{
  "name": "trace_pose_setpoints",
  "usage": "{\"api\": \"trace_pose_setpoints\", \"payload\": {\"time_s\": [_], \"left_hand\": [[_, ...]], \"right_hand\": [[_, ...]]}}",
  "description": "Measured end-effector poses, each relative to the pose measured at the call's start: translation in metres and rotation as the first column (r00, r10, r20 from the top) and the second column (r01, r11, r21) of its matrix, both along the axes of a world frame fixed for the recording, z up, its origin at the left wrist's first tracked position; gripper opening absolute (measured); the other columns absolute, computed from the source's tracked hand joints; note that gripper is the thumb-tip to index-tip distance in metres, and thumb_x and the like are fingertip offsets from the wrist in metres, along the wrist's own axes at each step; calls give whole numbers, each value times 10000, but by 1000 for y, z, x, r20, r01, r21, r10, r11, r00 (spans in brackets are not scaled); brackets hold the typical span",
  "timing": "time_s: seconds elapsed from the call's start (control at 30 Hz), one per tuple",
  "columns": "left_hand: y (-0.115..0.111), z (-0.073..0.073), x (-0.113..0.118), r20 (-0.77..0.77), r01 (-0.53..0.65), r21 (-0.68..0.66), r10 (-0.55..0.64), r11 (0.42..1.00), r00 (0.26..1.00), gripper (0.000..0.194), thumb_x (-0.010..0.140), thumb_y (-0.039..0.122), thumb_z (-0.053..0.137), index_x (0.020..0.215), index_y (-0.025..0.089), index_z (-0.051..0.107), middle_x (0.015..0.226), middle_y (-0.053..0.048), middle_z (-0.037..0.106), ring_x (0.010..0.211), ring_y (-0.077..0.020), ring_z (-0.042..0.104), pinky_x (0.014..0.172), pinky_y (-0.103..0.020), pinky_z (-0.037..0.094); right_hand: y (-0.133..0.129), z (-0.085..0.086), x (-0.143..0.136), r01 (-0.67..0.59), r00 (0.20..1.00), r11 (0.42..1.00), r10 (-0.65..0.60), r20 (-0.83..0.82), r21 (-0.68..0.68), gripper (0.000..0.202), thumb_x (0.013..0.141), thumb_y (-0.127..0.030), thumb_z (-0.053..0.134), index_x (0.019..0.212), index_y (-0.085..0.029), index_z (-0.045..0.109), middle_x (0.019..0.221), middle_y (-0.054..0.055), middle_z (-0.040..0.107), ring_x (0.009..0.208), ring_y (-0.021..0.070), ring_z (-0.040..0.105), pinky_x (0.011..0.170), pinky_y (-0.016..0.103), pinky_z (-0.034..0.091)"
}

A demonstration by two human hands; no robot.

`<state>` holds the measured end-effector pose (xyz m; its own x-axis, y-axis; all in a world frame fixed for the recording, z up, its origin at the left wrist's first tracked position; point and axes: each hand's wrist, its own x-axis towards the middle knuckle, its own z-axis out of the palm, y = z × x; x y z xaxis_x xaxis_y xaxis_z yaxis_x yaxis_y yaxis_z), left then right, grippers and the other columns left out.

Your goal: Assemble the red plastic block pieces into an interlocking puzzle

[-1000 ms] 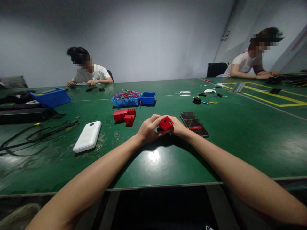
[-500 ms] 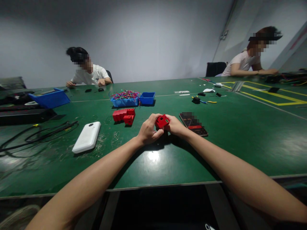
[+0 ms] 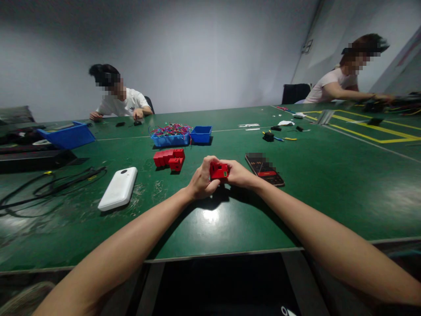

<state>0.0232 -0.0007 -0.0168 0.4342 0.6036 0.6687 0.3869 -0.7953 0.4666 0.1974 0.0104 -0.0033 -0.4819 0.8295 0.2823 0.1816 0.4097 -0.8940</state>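
Note:
Between my hands, above the green table (image 3: 210,232), is a small red block (image 3: 219,171) with a dark recess and a small green part on its face. My left hand (image 3: 204,179) grips its left side, thumb below and fingers above. On the block's right side, my right hand (image 3: 240,174) is closed against it, with some fingers hidden behind. Several more red blocks (image 3: 168,159) sit in a group to the left of my hands. A phone (image 3: 265,170) lies just right of my right hand.
A white power bank (image 3: 118,188) and black cables (image 3: 66,180) lie left. Farther back are a blue tray of wires (image 3: 171,139), a small blue bin (image 3: 201,134), a tilted blue bin (image 3: 69,135) and pliers (image 3: 269,136). Two people sit across the table.
The red block has turned and moved slightly left and down between my hands, and more of its recess shows. The person at the right has stretched an arm farther right.

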Motion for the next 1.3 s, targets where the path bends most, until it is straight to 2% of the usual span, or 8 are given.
{"api": "trace_pose_setpoints", "payload": {"time_s": [0.37,0.5,0.6,0.7,0.83,1.1,1.23,1.3], "left_hand": [[0,5,-1,-60,48,66,-44,997,997,563,707,268,598,1207,220,344,1024,-54,544,804,-166,557,750,-311,480],[-1,9,3,-32,-40,71,42,997,999,530,743,365,659,1184,211,409,1050,-65,550,867,-178,576,789,-303,482],[3,10,4,-12,-160,54,161,986,987,395,796,417,627,1097,207,483,1013,-60,556,889,-187,574,821,-308,475],[8,10,2,-14,-252,-18,252,967,968,337,864,472,549,1069,207,505,1015,-61,576,910,-195,586,841,-312,467],[13,11,-4,-124,-278,-150,261,949,957,370,905,541,465,1069,212,502,929,-46,619,825,-204,613,767,-312,464],[16,8,-5,-221,-278,-98,251,956,942,422,883,575,485,1047,187,513,914,-72,650,774,-216,626,726,-319,471],[22,1,-6,-128,-238,-8,235,971,964,391,898,503,494,1123,183,482,1026,-104,639,857,-227,636,789,-339,485],[24,-2,-7,-69,-233,23,234,972,970,382,901,469,503,1152,184,464,1056,-111,631,889,-228,631,817,-346,484]], "right_hand": [[-1,-4,1,58,996,995,-63,69,75,262,601,-198,709,856,-147,673,799,-1,667,716,142,595,698,249,460],[-1,-5,-3,160,985,984,-164,47,82,384,587,-161,689,971,-150,691,872,21,704,760,166,629,742,274,477],[0,-8,-4,283,953,953,-292,87,107,327,642,-192,659,965,-158,694,848,31,713,756,177,634,722,284,487],[2,-8,-3,397,909,912,-407,95,105,355,656,-239,685,1003,-167,676,873,49,719,781,193,649,720,301,504],[4,-6,1,498,859,864,-503,89,74,406,635,-228,719,1034,-186,653,912,59,725,813,201,675,761,328,533],[2,-3,3,533,821,817,-563,99,221,419,644,-158,708,1057,-177,641,1023,76,728,950,212,687,908,360,514],[3,-3,-1,544,832,819,-555,12,183,488,638,-149,716,1111,-172,599,1060,82,718,961,206,684,920,359,509],[5,-3,-2,499,866,860,-497,-47,102,429,658,-158,702,1074,-168,598,1035,78,723,928,196,689,886,346,521]]}}
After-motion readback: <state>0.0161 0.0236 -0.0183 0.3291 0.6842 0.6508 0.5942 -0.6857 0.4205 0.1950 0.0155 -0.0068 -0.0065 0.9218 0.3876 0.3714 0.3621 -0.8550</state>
